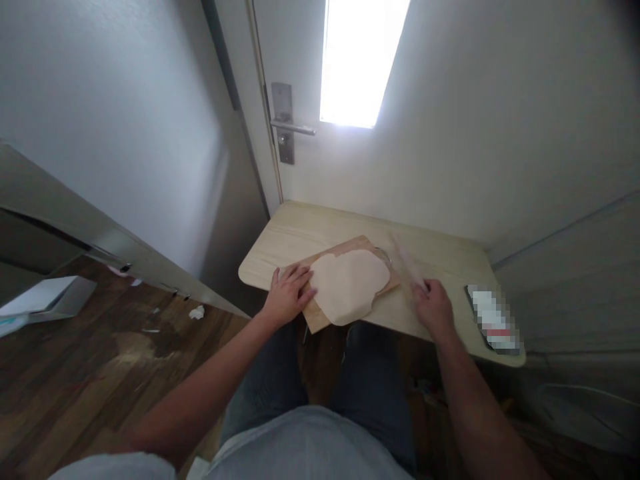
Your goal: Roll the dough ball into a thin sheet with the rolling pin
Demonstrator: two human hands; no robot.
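A flat, pale sheet of dough (pixel 350 283) with an uneven outline covers most of a wooden cutting board (pixel 315 318). My left hand (pixel 290 293) lies at the board's left side, fingers spread, with its fingertips at the dough's edge. To the right of the board, my right hand (pixel 434 305) is closed around one end of a long, thin, pale tool (pixel 406 261). Motion blurs that tool, so I cannot tell its exact kind; a dark bit shows beside my fingers. It points up and to the left, apart from the dough.
The board rests on a narrow light wood table (pixel 280 230) against a door with a metal handle (pixel 295 127). A phone-like object (pixel 493 320), its screen pixelated, lies at the table's right end. Crumpled paper (pixel 197 312) is on the floor at left.
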